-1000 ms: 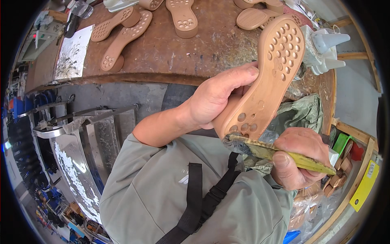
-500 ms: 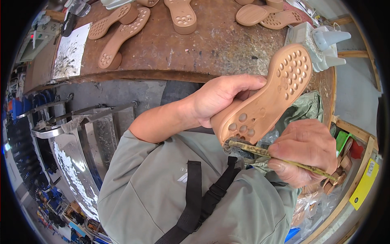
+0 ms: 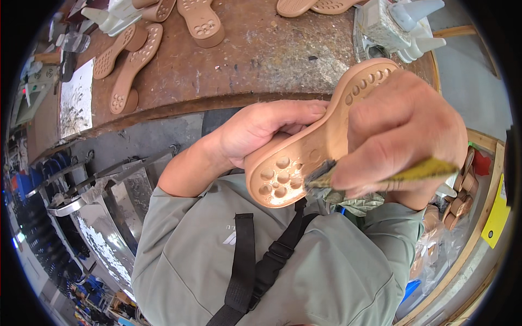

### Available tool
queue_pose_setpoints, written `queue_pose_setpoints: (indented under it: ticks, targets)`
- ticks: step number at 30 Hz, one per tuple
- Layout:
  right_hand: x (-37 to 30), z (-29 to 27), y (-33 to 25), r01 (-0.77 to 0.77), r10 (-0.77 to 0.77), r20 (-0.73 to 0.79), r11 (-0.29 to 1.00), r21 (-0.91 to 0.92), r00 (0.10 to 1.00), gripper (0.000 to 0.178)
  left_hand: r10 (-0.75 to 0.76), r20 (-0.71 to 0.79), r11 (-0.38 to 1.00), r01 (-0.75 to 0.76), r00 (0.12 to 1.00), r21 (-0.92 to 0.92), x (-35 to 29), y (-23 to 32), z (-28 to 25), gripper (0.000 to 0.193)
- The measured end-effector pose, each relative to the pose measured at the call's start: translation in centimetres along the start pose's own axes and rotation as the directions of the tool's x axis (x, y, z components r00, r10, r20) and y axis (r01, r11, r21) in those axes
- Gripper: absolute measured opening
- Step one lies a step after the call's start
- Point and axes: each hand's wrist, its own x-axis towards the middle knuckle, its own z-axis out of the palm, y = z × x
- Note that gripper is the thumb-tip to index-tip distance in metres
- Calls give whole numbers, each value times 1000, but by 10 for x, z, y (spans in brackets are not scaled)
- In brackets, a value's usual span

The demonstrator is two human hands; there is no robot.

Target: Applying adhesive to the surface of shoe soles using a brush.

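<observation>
My left hand (image 3: 266,127) grips a tan heeled shoe sole (image 3: 277,158) by its heel and waist, holding it tilted in front of my chest with the holed face up. Wet shine covers the round holes at the heel end. In my right hand (image 3: 405,133) is a worn, yellowish-handled brush (image 3: 402,176), pinched between thumb and fingers. Its dark bristles touch the sole's face beside the heel holes. The right hand hides part of the sole's middle and forepart.
Several more tan soles (image 3: 204,24) lie on the stained brown workbench (image 3: 261,60). White nozzle bottles (image 3: 405,19) stand at the bench's right. A speckled white sheet (image 3: 78,100) lies at the left end. Metal-framed racks (image 3: 103,217) stand lower left; more soles (image 3: 459,209) sit at right.
The brush has moved from the heel's tip edge to the side of the heel holes, nearer the waist. My right hand now covers more of the sole, and the heel end looks wetter.
</observation>
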Motion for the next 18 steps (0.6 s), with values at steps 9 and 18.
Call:
queue_pose_setpoints:
  ticks: [9,18]
  targets:
    - [-48,-36,19,-158,161,-89,987,38,983,15,2,71,995,5,997,-102,5,-2,-20,46]
    - [-98,-24,46,-312,452,-800,885,345,395,19,296,-80,942,-305,952,-143,5,25,-53,85]
